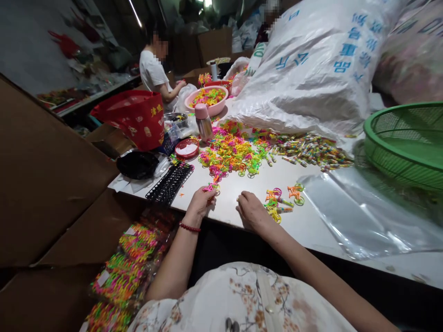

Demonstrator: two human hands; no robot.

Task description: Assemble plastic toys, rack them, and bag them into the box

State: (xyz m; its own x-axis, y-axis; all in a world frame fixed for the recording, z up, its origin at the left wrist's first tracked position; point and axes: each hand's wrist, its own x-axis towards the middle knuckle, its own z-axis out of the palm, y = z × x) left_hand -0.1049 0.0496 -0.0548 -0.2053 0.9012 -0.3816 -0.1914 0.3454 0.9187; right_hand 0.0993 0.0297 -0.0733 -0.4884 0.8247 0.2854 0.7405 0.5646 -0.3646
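My left hand, with a red bead bracelet on the wrist, pinches a pink toy bicycle at the table's front edge. My right hand rests low over the white table with its fingers curled together; whatever they hold, if anything, is too small to make out. Just right of it lie a few colourful plastic toy bicycles and small printed tubes. Beyond both hands spreads a heap of pink, yellow, orange and green toy bicycles. A pile of small printed tubes adjoins it on the right.
Clear plastic bags and a green basket are at right. A large white sack stands behind. A flask, red basket and black plastic strips lie left. A co-worker sits beyond a pink basin.
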